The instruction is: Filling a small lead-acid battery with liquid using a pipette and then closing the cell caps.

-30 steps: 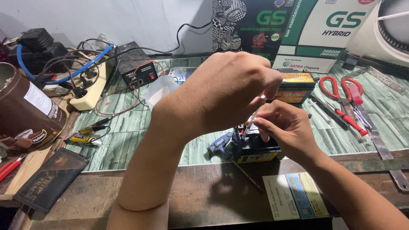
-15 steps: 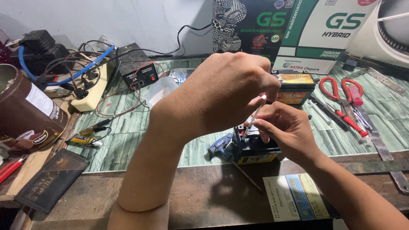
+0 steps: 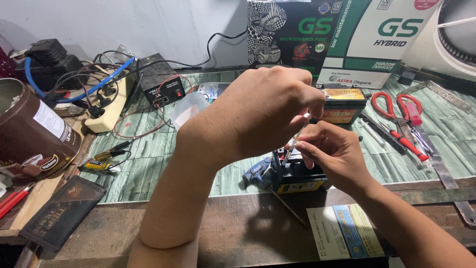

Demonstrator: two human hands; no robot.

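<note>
A thin white syringe-like tube [image 3: 296,135] stands tilted over the top of a small black battery [image 3: 297,174], which sits near the front edge of the green-patterned bench top [image 3: 148,154], at about 6 o'clock from the larger battery with the yellow label [image 3: 343,101]. The right hand [image 3: 333,151] pinches the lower part of the tube between thumb and fingers just above the small battery. The left hand [image 3: 265,111] arches over from 9 o'clock with its fingers curled down onto the tube's upper end; its back hides the fingertips, so it seems to grip the top, though the exact hold is hard to make out. A blue-grey tool [image 3: 258,171] lies touching the small battery at its 9 o'clock side. At 3 o'clock, well apart, red-handled scissors [image 3: 396,111] and a few slim tools rest on the bench. A printed card [image 3: 344,231] lies at 5 o'clock on the wooden front ledge. At 9 o'clock lie yellow crocodile clips [image 3: 101,161], with a dark wallet-like case [image 3: 62,211] at 8 o'clock. A brown tin [image 3: 34,131] stands at the far left, a black power supply [image 3: 159,79] and a cream power strip [image 3: 106,106] with tangled cables at 10 o'clock, and green-and-white cartons [image 3: 347,34] at 12 o'clock.
</note>
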